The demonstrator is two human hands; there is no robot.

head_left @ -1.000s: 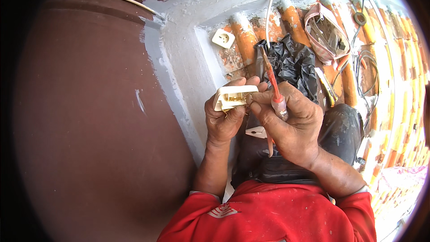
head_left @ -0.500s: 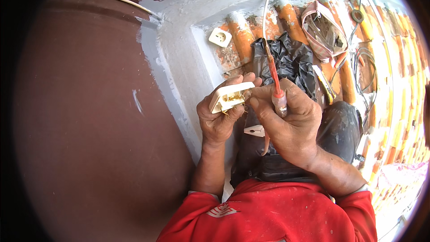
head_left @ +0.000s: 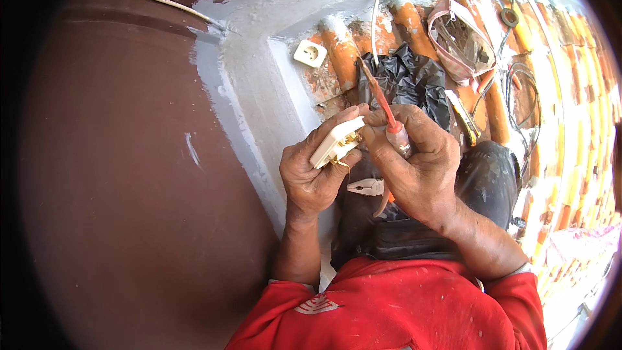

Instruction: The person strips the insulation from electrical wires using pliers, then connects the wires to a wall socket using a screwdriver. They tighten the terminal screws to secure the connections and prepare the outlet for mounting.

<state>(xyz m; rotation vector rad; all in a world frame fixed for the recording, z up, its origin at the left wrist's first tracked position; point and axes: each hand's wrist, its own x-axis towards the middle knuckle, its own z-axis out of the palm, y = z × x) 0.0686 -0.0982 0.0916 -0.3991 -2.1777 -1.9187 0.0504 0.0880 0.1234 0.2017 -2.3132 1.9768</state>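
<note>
The left hand (head_left: 311, 175) holds a cream-white rectangular plastic socket body (head_left: 337, 142) with brass contacts showing on its underside. Its long axis runs diagonally, from lower left near the palm to upper right, where its far end meets the other hand's fingertips. The thumb lies along the upper face and the curled fingers close from below, so the piece is pinched between them just above the palm.

The right hand (head_left: 414, 168) grips a slim screwdriver with a red shaft and clear handle (head_left: 389, 120). The tool's long axis runs from the handle, buried in the closed fist, up and to the left; the exposed end points away from the person, over a crumpled black plastic bag (head_left: 414, 81). The fingers are pressed together around the handle, with the fingertips touching the socket body's upper right end.

Pliers with white handles (head_left: 366, 186) lie below the hands on the dark lap. A white round-faced wall socket (head_left: 310, 53) rests well apart on the grey painted ledge (head_left: 259, 91).
</note>
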